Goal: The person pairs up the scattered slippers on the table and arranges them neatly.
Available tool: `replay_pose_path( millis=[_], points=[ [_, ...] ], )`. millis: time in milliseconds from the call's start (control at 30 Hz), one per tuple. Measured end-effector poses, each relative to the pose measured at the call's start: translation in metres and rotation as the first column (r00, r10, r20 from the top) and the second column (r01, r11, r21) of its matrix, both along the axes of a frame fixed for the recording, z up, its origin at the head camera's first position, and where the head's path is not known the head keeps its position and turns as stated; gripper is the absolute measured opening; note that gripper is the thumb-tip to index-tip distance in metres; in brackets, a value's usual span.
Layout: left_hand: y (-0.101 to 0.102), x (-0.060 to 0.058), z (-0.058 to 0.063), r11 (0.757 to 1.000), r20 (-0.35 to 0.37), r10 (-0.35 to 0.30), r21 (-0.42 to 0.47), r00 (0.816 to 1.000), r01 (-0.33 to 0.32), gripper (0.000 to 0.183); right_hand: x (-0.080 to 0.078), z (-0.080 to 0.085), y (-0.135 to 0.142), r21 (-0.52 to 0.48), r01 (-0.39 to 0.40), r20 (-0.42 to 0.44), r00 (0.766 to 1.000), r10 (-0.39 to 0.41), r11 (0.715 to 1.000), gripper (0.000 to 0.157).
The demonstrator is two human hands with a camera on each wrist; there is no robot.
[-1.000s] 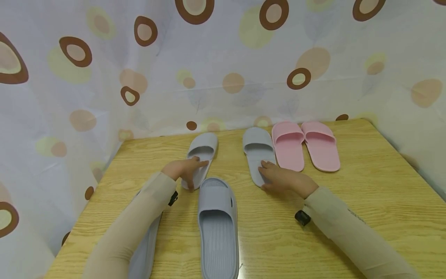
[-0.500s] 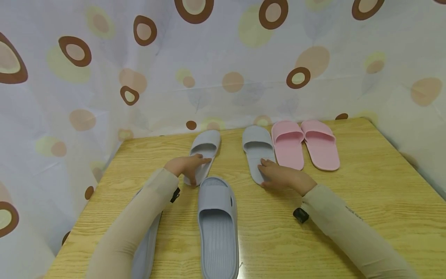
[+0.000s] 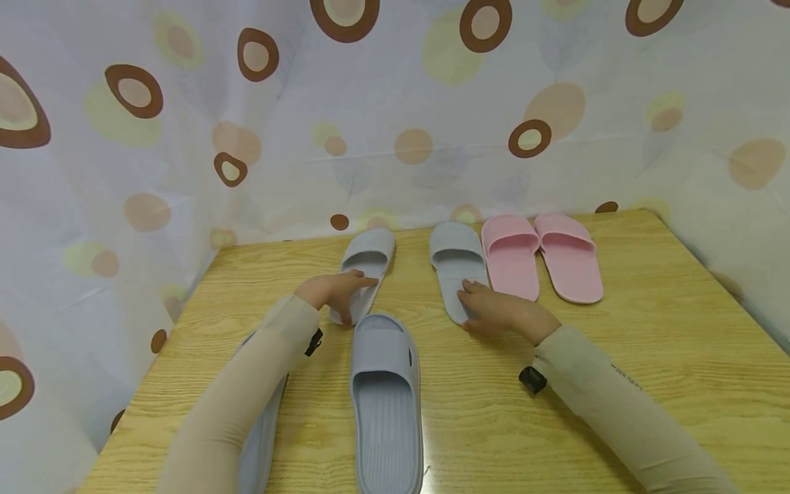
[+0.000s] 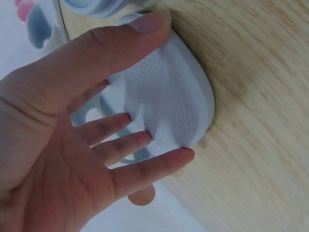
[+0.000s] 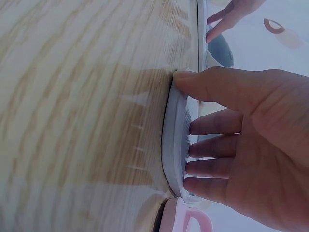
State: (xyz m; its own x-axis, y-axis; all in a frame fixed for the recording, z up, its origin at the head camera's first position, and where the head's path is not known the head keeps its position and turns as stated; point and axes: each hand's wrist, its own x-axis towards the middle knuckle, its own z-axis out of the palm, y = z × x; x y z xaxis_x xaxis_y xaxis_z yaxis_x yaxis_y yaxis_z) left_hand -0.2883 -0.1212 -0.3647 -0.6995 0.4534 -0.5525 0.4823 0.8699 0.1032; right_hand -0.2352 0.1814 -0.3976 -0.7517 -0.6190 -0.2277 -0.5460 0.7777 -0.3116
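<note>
Two light grey slippers lie near the table's back edge. My left hand [image 3: 335, 291] touches the heel half of the left one [image 3: 373, 247]. In the left wrist view its fingers, nearly straight, reach onto the textured insole [image 4: 159, 96], and the thumb lies across the near side. My right hand [image 3: 503, 312] rests on the heel of the right grey slipper [image 3: 455, 240]. In the right wrist view, the thumb is at the heel's rim [image 5: 169, 140] and the extended fingertips touch the insole.
A pair of pink slippers [image 3: 512, 267] stands right beside the right grey one. In front are a larger grey-blue slipper [image 3: 387, 425] and another [image 3: 262, 439], partly hidden by the left sleeve. A patterned curtain [image 3: 382, 103] hangs behind the wooden table [image 3: 679, 370].
The left grey slipper has slid forward and slightly right under my left hand. The right grey slipper has shifted slightly away from me with my right hand on it.
</note>
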Motion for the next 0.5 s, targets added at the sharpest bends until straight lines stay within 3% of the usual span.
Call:
replay_pose_path(
  millis=[500],
  points=[
    [0.0062, -0.0031, 0.0017, 1.0, 0.016, -0.005, 0.026, 1.0, 0.005, 0.096, -0.0008, 0.0033, 0.001, 0.001, -0.012, -0.008, 1.0, 0.012, 1.0, 0.06]
  ],
)
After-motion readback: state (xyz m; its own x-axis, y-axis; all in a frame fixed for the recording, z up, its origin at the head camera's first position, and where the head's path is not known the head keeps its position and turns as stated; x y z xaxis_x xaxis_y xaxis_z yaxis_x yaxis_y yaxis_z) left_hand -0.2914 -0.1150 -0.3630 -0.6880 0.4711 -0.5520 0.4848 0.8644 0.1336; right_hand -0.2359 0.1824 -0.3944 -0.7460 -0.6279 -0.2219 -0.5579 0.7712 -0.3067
